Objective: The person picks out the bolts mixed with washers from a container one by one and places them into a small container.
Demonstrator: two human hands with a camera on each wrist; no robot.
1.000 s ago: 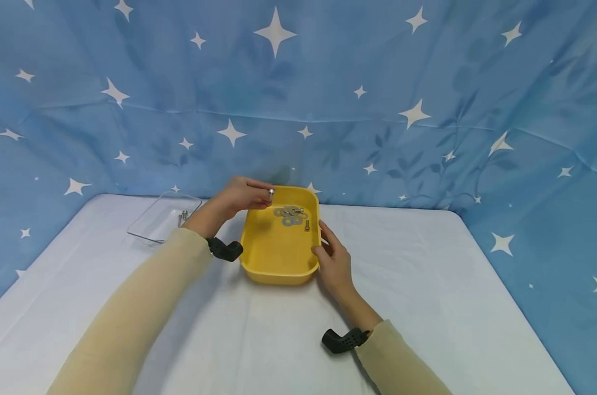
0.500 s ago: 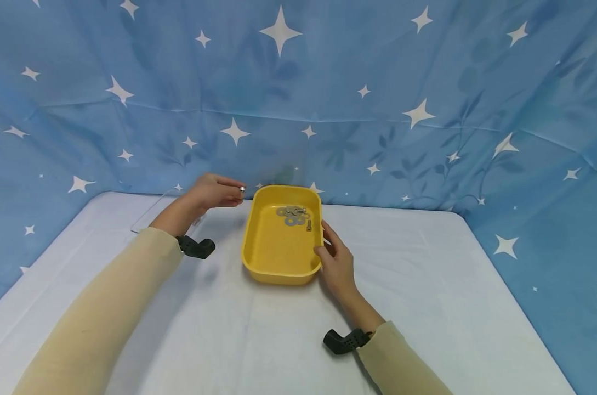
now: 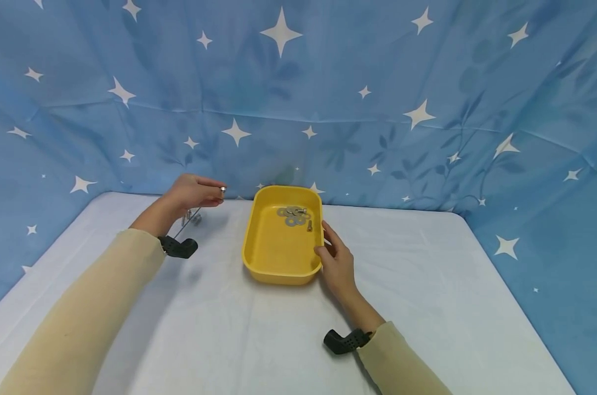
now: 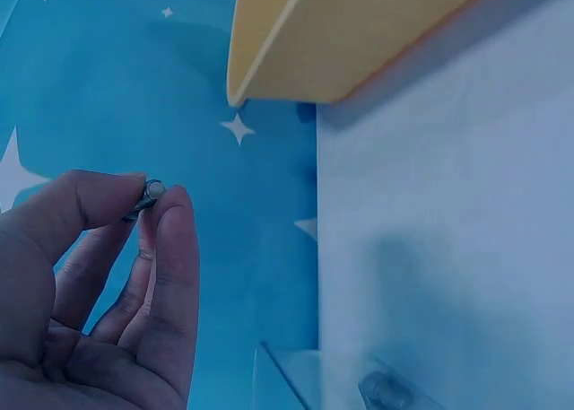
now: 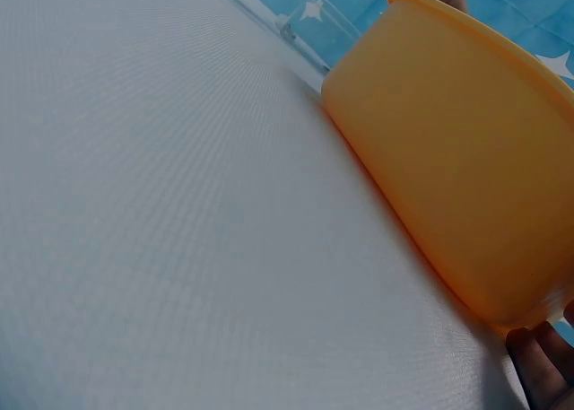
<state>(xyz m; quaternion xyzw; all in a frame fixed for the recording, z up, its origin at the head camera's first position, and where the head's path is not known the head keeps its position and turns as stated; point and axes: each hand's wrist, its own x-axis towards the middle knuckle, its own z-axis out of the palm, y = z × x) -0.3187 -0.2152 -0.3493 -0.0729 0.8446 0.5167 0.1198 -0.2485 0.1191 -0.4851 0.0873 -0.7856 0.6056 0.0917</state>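
Note:
My left hand (image 3: 195, 193) pinches a small silver screw (image 3: 222, 190) between thumb and fingertips, held up to the left of the yellow tray (image 3: 273, 258). In the left wrist view the screw's end (image 4: 155, 190) shows between the fingertips. Washers (image 3: 292, 212) lie in a loose pile toward the tray's far end, with a screw (image 3: 310, 225) beside them and another on the pile. My right hand (image 3: 339, 267) grips the tray's right side, its thumb at the rim. Fingers (image 5: 542, 367) touch the tray's lower edge in the right wrist view.
Below the left wrist stands a clear box, mostly hidden by the arm in the head view; its corner (image 4: 285, 374) shows in the left wrist view. Small metal pieces (image 3: 194, 217) sit in it. A blue star-patterned curtain (image 3: 298, 109) hangs behind the white-covered table (image 3: 416, 285).
My left hand has moved left with the screw, from over the tray's left rim to above the clear box. The right hand has kept its grip on the tray.

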